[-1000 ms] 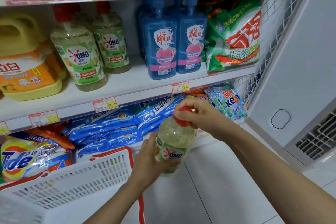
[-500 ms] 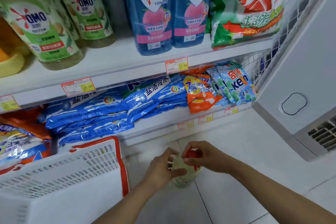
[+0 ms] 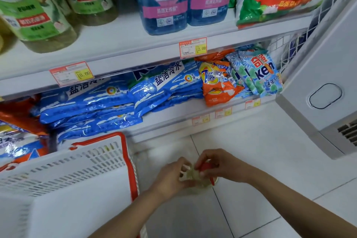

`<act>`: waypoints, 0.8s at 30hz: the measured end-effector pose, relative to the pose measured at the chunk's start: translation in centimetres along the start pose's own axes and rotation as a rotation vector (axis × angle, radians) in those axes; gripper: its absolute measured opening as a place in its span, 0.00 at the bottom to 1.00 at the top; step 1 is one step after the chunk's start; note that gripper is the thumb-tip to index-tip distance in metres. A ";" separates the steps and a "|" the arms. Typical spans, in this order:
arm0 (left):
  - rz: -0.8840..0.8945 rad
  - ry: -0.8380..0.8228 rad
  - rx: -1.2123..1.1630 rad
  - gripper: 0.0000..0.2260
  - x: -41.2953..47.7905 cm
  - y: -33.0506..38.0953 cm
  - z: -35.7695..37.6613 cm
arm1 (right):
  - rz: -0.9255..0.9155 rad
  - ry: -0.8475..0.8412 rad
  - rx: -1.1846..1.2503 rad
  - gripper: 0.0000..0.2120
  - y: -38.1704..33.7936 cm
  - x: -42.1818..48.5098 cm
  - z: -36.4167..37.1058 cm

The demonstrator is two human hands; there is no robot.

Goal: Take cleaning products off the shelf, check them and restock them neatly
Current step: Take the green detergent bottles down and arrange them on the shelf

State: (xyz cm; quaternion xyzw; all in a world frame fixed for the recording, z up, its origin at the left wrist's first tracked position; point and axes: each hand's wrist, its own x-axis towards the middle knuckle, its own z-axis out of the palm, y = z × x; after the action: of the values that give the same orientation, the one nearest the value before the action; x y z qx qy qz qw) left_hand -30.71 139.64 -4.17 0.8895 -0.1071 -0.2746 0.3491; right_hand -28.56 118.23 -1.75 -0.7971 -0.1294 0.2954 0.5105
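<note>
Bottle (image 3: 195, 177) now down low, on or just above floor (image 3: 251, 160), no longer up by shelf (image 3: 135, 60); left hand (image 3: 170, 177) wraps body, right hand (image 3: 218, 166) curls over red cap (image 3: 206, 166), basket (image 3: 123, 152) just left of grip; likely cap check, restock not yet begun

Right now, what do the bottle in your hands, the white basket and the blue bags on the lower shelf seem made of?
Bottle: probably clear plastic; pale liquid shows through, though it is blurred. Its red cap looks like opaque plastic. Basket: rigid moulded plastic, matte white, slotted walls, red rim. Blue bags: thin glossy plastic film, creased, with bright glints.
</note>
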 end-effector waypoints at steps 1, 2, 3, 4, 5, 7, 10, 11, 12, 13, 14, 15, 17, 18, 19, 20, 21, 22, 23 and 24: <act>0.028 -0.013 0.077 0.24 -0.3 0.1 -1.1 | 0.021 0.004 -0.014 0.08 -0.1 -0.2 0.0; 0.068 -0.003 0.159 0.24 -0.8 0.4 -2.7 | 0.037 -0.008 -0.044 0.09 -0.7 -0.3 -0.1; 0.112 0.028 0.237 0.24 -1.2 0.7 -4.5 | 0.049 -0.013 -0.097 0.09 -1.5 -0.5 -0.5; 0.155 0.079 0.299 0.22 -1.5 1.2 -6.4 | 0.048 0.007 -0.167 0.09 -2.4 -0.6 -1.1; 0.203 0.164 0.341 0.21 -2.1 1.5 -8.7 | 0.030 0.059 -0.239 0.09 -3.9 -0.4 -1.8; 0.328 0.446 0.383 0.20 -3.6 1.9 -13.7 | -0.064 0.195 -0.319 0.14 -8.5 0.4 -2.9; 0.461 0.912 0.549 0.19 -5.8 1.7 -21.5 | -0.337 0.316 -0.287 0.16 -16.7 3.2 -3.6; 0.444 1.016 0.619 0.19 -6.6 1.4 -24.1 | -0.425 0.340 -0.229 0.13 -19.4 4.5 -3.6; 0.392 1.088 0.671 0.20 -7.4 1.0 -26.3 | -0.495 0.359 -0.161 0.10 -22.3 6.0 -3.2; 0.313 1.131 0.701 0.21 -8.1 0.3 -28.0 | -0.546 0.374 -0.099 0.10 -25.0 7.6 -2.8; 0.224 1.145 0.716 0.24 -8.6 -0.7 -29.2 | -0.587 0.381 -0.059 0.11 -27.6 9.3 -2.2; 0.142 1.135 0.716 0.27 -9.0 -1.9 -30.0 | -0.608 0.389 -0.047 0.14 -29.6 11.3 -1.7; 0.031 1.082 0.696 0.33 -9.5 -4.4 -30.6 | -0.604 0.374 -0.060 0.23 -33.1 15.3 -0.3; 0.006 1.056 0.703 0.34 -9.7 -5.5 -30.7 | -0.587 0.359 -0.057 0.28 -34.5 17.2 0.3; -0.006 1.036 0.727 0.35 -9.8 -6.4 -30.7 | -0.571 0.350 -0.043 0.32 -35.8 18.9 1.0; -0.008 1.023 0.755 0.34 -9.8 -7.0 -30.8 | -0.562 0.353 -0.028 0.36 -37.0 20.3 1.7; -0.006 1.019 0.779 0.34 -9.9 -7.5 -30.9 | -0.559 0.363 -0.018 0.37 -38.1 21.6 2.3; -0.003 1.018 0.788 0.33 -9.9 -7.7 -31.0 | -0.556 0.377 -0.013 0.36 -39.0 22.6 2.8; 0.003 1.021 0.788 0.33 -9.8 -7.8 -31.1 | -0.554 0.389 -0.008 0.33 -39.7 23.4 3.2; 0.005 1.025 0.786 0.33 -9.8 -7.9 -31.2 | -0.552 0.399 -0.001 0.31 -40.1 23.9 3.5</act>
State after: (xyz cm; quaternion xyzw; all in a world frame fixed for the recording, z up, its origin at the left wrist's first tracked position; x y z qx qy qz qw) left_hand -21.25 166.78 13.39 0.9691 -0.0214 0.2458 0.0051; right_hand -7.87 150.81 24.77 -0.7742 -0.2381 -0.0159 0.5862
